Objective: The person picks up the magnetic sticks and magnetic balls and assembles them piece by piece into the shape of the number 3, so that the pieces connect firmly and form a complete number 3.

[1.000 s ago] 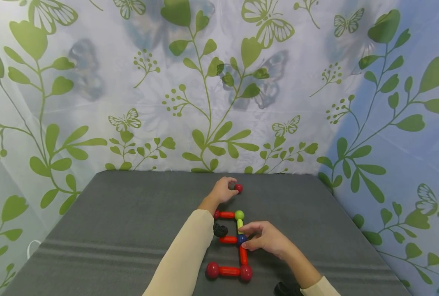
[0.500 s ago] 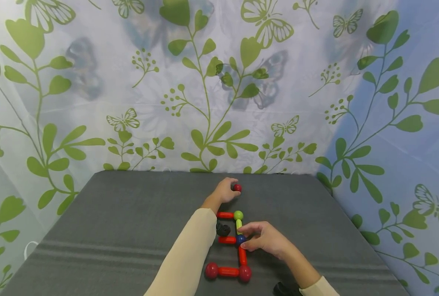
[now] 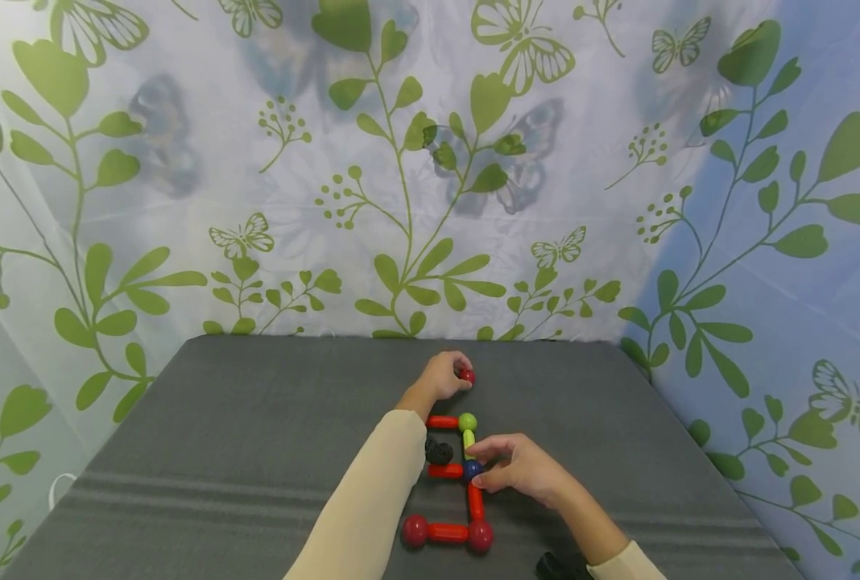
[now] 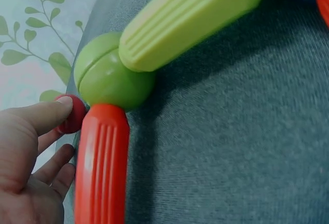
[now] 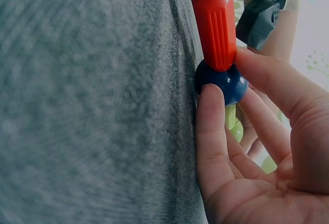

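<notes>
My left hand (image 3: 442,376) reaches to the far part of the table and pinches a small red ball (image 3: 469,376) between thumb and finger. In the left wrist view that red ball (image 4: 76,115) shows behind a green ball (image 4: 114,77) and a red rod (image 4: 103,165). My right hand (image 3: 523,469) holds a dark blue ball (image 5: 223,84) between thumb and fingertips. From it a yellow-green rod (image 3: 469,440) runs to the green ball, a red rod (image 3: 445,470) goes left, and another red rod (image 3: 476,501) comes nearer to a red ball (image 3: 481,536).
A grey cloth-covered table (image 3: 256,451) lies beneath. The nearest red rod (image 3: 448,532) ends in a left red ball (image 3: 415,531). Black wrist-worn gear (image 3: 440,453) overlaps the structure by my left sleeve. A leaf-patterned curtain (image 3: 299,161) stands behind the table.
My left hand has come slightly nearer with the small red ball. The right hand stays at the blue ball, and the rod structure lies as before.
</notes>
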Available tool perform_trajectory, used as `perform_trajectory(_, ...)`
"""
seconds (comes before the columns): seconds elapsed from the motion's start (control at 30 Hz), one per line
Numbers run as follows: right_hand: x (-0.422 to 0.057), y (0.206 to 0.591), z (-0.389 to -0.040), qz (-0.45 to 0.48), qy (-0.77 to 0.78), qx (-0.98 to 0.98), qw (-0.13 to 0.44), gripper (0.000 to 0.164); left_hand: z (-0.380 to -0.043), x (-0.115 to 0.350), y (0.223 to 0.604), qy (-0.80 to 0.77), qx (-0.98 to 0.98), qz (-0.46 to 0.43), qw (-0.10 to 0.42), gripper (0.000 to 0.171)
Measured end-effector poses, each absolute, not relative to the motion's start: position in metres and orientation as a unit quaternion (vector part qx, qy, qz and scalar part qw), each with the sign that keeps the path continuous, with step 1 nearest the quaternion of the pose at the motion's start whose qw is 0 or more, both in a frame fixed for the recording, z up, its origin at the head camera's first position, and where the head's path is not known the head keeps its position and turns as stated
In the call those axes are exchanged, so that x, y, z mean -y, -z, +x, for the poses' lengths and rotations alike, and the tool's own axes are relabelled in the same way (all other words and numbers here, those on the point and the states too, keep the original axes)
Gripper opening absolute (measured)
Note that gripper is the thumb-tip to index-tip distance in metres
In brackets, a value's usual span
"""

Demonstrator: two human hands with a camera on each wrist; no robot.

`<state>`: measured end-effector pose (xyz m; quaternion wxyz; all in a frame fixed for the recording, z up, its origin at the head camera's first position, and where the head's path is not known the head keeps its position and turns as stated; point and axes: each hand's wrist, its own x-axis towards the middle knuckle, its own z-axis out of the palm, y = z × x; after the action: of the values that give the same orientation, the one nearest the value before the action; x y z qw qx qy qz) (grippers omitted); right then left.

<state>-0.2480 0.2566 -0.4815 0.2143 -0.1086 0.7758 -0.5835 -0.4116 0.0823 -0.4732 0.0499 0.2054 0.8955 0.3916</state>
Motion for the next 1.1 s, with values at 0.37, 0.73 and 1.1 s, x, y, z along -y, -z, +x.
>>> perform_trajectory(0.37, -0.254, 0.482, -0.248, -0.107, 0.584, -0.775, 0.215, 0.051, -0.411, -0.070, 0.474, -0.384, -0.894, 0.225, 0.052, 0.028)
perform_trajectory(0.73, -0.255, 0.483, -0.247, -0.107, 0.587, -0.774, 0.213, 0.052, -0.396, -0.046, 0.464, -0.426, -0.865, 0.262, 0.050, 0.029)
perform_trajectory(1.1, -0.253, 0.482, -0.248, -0.091, 0.579, -0.782, 0.211, 0.049, -0.369, -0.015, 0.454, -0.420, -0.852, 0.306, 0.063, 0.030)
